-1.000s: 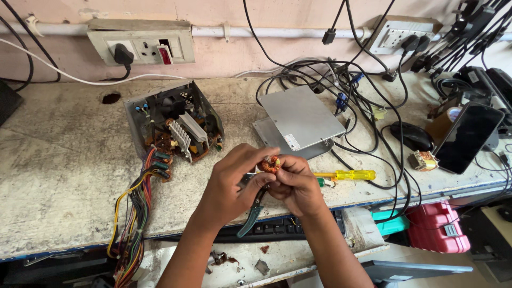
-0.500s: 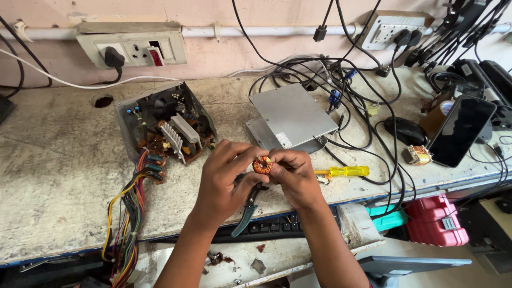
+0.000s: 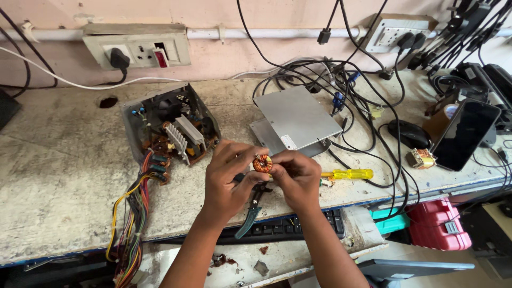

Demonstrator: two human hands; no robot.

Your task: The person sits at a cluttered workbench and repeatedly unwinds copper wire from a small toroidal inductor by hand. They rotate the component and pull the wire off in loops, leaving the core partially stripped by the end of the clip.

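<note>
The copper toroid coil [image 3: 262,163], frame centre, is pinched between your left hand [image 3: 228,178] and right hand [image 3: 296,177]; pliers [image 3: 250,209] seemingly tucked under your left palm.

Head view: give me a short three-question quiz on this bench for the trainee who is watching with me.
1. True or false: both hands pinch the copper-wound ring coil above the bench edge.
2. Which tool lies just right of the right hand? A) the yellow-handled screwdriver B) a hammer C) a paintbrush
3. What hangs over the bench edge from the opened power supply?

Key
1. True: the left hand and the right hand meet on the coil.
2. A
3. The bundle of coloured wires.
</note>
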